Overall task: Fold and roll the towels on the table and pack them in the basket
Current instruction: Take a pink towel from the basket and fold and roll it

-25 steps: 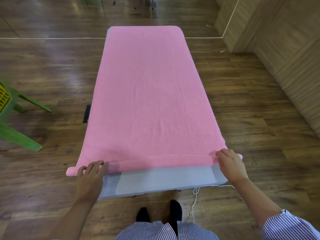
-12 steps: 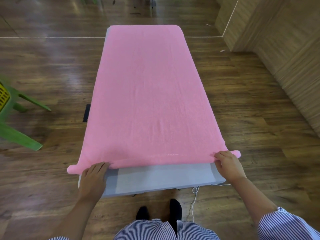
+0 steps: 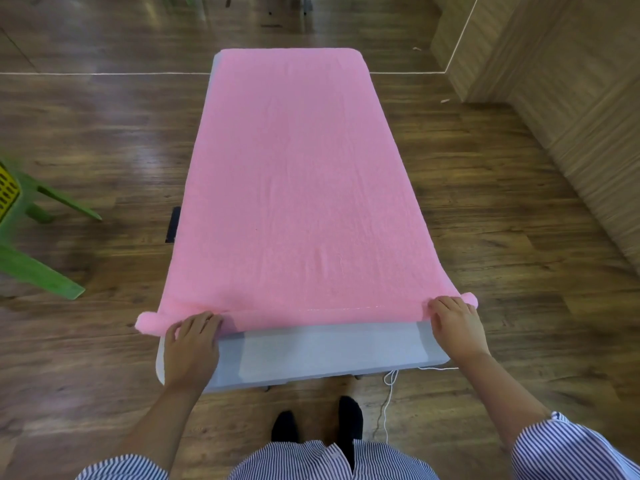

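A long pink towel lies flat along the grey table, covering it except for a bare strip at the near end. The towel's near edge is turned into a thin roll that runs across the table and sticks out past both sides. My left hand rests on the roll's left end with its fingers laid over it. At the roll's right end, the fingers of my right hand curl over the roll.
A yellow basket shows at the left edge on a green plastic stool. A wooden wall runs along the right. A white cable lies on the wood floor by the table's near right corner, close to my feet.
The rolled near edge has moved a little farther up the table, baring more grey surface. Both hands have followed it forward.
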A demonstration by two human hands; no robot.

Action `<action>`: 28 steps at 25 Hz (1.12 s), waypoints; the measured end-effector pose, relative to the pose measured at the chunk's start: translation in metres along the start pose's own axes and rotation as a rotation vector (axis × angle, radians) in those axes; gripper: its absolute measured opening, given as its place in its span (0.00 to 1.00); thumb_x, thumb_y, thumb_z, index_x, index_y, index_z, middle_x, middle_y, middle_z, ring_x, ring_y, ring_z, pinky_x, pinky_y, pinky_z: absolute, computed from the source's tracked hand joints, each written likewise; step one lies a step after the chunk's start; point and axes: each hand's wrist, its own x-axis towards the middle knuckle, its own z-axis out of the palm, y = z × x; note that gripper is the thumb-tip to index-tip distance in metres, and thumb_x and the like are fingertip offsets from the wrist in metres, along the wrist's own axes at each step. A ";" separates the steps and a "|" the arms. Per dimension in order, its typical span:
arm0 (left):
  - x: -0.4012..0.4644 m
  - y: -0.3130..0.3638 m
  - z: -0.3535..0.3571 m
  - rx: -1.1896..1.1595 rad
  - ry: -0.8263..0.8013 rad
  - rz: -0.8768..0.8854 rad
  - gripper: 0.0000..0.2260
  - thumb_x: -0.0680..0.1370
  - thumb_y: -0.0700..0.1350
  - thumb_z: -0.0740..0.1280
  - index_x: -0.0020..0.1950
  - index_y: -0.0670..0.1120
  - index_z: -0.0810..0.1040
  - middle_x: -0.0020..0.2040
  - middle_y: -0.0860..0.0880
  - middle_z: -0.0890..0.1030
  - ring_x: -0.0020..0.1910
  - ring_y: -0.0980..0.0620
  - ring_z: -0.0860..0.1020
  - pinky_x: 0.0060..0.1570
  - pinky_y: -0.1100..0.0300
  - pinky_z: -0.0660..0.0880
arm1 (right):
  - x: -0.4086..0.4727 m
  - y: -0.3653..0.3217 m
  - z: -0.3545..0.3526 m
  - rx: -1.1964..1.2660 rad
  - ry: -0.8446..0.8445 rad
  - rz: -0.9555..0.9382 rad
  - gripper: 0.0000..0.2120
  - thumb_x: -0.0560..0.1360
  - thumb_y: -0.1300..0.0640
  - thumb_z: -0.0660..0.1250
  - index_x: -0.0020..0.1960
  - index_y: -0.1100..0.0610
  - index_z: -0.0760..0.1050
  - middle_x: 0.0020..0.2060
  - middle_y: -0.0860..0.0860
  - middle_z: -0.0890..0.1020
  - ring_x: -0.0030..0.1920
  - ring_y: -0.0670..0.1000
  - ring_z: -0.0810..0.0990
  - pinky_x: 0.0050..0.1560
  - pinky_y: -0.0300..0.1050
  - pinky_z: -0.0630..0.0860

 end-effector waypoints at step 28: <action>0.013 0.005 0.003 -0.021 -0.056 0.117 0.19 0.72 0.47 0.55 0.53 0.44 0.82 0.50 0.47 0.83 0.48 0.44 0.81 0.53 0.40 0.74 | 0.015 -0.003 0.003 0.018 -0.116 -0.086 0.26 0.49 0.71 0.76 0.47 0.60 0.81 0.41 0.55 0.82 0.41 0.60 0.81 0.47 0.59 0.79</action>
